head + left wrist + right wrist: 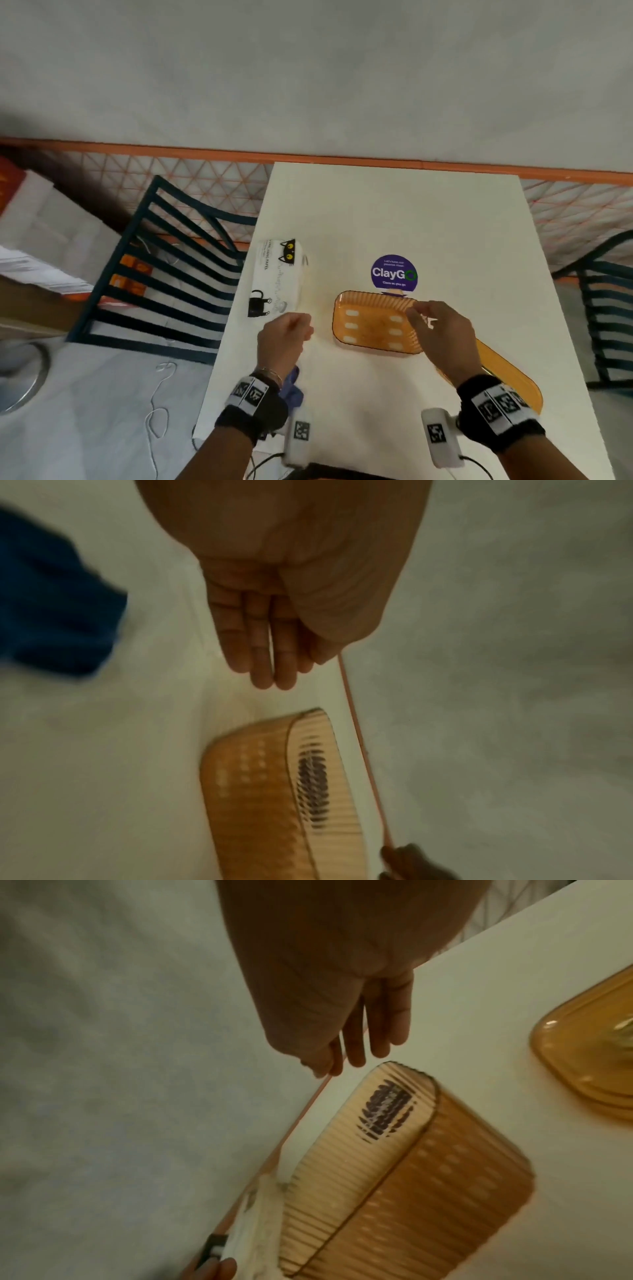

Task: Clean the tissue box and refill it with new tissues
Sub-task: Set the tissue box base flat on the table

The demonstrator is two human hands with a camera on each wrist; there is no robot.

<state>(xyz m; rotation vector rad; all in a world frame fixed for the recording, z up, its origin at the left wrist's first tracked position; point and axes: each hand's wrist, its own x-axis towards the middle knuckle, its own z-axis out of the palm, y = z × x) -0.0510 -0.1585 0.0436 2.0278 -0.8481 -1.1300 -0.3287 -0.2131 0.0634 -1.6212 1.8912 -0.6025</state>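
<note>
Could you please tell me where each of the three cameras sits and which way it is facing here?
Head: worn high, looking down on the white table; both forearms, left hand and right hand show.
Left wrist: looks along the left palm and fingers toward the orange tissue box.
Right wrist: looks along the right hand toward the box and its lid.
All three share the box.

One tissue pack, one amber box, one lid, one blue cloth, one round sign, two chairs.
</note>
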